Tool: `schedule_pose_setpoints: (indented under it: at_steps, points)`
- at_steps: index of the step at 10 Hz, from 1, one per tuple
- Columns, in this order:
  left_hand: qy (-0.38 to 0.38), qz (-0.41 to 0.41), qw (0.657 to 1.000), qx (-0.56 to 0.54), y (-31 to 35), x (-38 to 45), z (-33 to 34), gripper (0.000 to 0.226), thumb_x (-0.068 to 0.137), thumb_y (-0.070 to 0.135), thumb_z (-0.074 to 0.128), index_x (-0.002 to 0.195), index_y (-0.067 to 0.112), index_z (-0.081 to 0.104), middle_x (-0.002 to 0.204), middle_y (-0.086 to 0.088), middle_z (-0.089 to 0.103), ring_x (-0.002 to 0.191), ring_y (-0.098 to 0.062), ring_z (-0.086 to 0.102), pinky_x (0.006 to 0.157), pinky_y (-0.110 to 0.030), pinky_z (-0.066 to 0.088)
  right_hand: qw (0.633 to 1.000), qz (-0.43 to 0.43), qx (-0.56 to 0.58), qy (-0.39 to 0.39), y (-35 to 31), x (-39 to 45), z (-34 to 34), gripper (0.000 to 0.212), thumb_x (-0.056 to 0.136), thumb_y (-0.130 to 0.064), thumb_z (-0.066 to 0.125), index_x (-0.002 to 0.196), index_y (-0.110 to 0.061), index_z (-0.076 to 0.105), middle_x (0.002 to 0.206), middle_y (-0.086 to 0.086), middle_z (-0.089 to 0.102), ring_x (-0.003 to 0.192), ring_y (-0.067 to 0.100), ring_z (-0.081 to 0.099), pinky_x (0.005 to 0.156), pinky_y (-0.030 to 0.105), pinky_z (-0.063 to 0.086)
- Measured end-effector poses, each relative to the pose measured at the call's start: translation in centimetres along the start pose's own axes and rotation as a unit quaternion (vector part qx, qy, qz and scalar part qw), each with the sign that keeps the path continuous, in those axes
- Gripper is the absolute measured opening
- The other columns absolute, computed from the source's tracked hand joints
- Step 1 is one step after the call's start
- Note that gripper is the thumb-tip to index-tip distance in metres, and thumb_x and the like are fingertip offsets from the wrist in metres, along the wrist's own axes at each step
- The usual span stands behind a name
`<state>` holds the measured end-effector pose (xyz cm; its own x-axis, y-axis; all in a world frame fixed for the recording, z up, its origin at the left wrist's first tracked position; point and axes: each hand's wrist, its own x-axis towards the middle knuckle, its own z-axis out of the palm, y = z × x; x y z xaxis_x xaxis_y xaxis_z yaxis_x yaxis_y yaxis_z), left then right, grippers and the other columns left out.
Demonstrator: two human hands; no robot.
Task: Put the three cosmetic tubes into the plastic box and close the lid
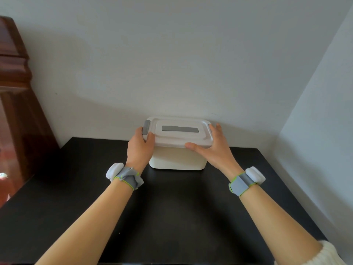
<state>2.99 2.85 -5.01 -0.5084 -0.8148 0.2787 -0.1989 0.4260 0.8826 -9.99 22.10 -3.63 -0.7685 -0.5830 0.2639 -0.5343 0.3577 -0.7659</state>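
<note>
Nearest to you, your two bare forearms reach forward over the black table [172, 217], and a cream knitted cuff [324, 253] shows at the lower right edge on your right arm. Each wrist carries a grey strap with green trim and a white puck: the left wristband [125, 175] sits with its puck on the outer side, and the right wristband [246, 181] mirrors it. Beyond the straps, your left hand [140, 148] clasps the left end of the lid [177, 131], thumb lying over the front left corner of the rim and the other fingers wrapped round the end beside the grey latch [146, 127]. Your right hand [215, 148] grips the opposite end, its thumb pressed flat along the front edge of the rim near the right corner and the fingers close together, curled over the far right side. So the lid lies between your two hands, touched at both ends, and it rests level on the plastic box [177, 159], whose white body stands on the table toward its far edge. A grey handle strip [180, 129] lies flat in the raised middle of the lid, clear of your fingers. The cosmetic tubes are not visible; you cannot tell from here whether they are inside. Behind the box rises a pale wall [172, 64], and at the far left stands dark reddish wooden furniture [17, 92].
</note>
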Motion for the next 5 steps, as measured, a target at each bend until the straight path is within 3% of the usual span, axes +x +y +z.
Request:
schedule_pose_setpoints:
  at_steps: [1,2,3,4,5]
  points:
    - [-0.006,-0.001,1.0,0.002,0.1,0.0,-0.1,0.035,0.096,0.032,0.045,0.125,0.015,0.053,0.077,0.013,0.055,0.066,-0.002,0.052,0.053,-0.021,0.038,1.0,-0.003,-0.009,0.0,0.1,0.1,0.0,0.112,0.07,-0.072,0.078,0.158,-0.03,0.022,0.172,0.003,0.004,0.158,0.024,0.004,0.117,0.038,0.018]
    - [-0.015,0.009,1.0,0.016,0.3,0.2,-0.3,0.045,0.097,0.029,0.046,0.139,0.012,0.044,0.097,0.008,0.061,0.081,-0.01,0.059,0.064,-0.023,0.043,1.0,0.0,-0.02,-0.002,0.2,0.1,0.0,0.114,0.069,-0.075,0.075,0.158,-0.03,0.021,0.172,0.003,0.004,0.158,0.023,-0.002,0.122,0.046,0.015]
    - [-0.045,0.007,0.998,0.033,1.0,0.8,-0.7,0.056,0.097,0.026,0.047,0.149,0.011,0.032,0.142,-0.007,0.049,0.125,-0.027,0.051,0.094,-0.034,0.044,1.0,0.007,-0.029,0.0,0.1,0.1,-0.3,0.112,0.07,-0.08,0.069,0.158,-0.028,0.023,0.171,0.004,0.009,0.158,0.025,0.0,0.123,0.048,0.016]
    - [-0.059,0.014,0.997,0.037,1.6,1.6,-1.1,0.056,0.097,0.027,0.048,0.149,0.012,0.032,0.147,-0.008,0.045,0.129,-0.026,0.047,0.092,-0.029,0.037,0.999,0.005,-0.034,0.009,-0.2,0.4,-0.6,0.103,0.074,-0.08,0.063,0.152,-0.019,0.034,0.157,0.005,0.035,0.152,0.03,0.02,0.121,0.05,0.028]
    - [-0.06,0.035,0.997,0.039,3.1,2.3,-1.7,0.053,0.098,0.027,0.047,0.147,0.012,0.036,0.149,-0.008,0.043,0.135,-0.025,0.041,0.094,-0.025,0.031,0.999,-0.011,-0.015,0.048,-0.8,1.0,-1.1,0.084,0.085,-0.07,0.062,0.142,-0.01,0.045,0.13,-0.002,0.046,0.143,0.029,0.033,0.111,0.038,0.033]
